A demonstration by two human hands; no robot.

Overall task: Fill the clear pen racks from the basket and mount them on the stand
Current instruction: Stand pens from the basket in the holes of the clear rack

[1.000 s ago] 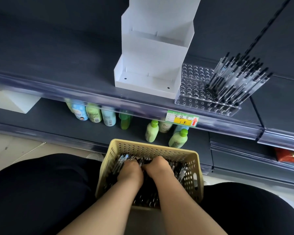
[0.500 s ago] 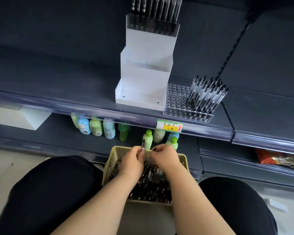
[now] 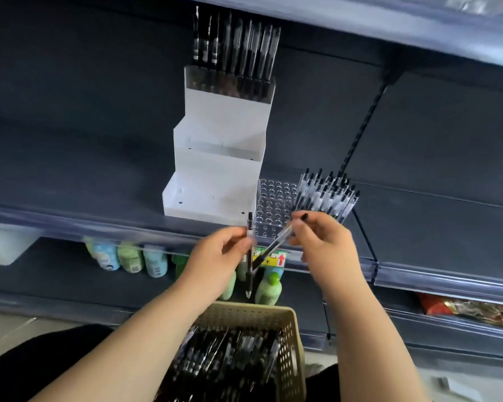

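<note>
Head: left hand (image 3: 215,258) pinches upright pen (image 3: 249,281).

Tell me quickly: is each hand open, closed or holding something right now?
Left hand: closed, pinching an upright pen.
Right hand: closed, pinching a tilted pen by its upper end.

There is only one view, from a wide-angle camera on the person's head. It faces forward and down toward a dark store shelf (image 3: 70,169). The left hand (image 3: 218,256) and the right hand (image 3: 325,242) are close to the lens, near the middle of the picture. The beige basket (image 3: 291,323) lies below them at the lower edge. The white stand (image 3: 215,175) is farther away, in the upper centre. The shelf edges run tilted across the view.
</note>
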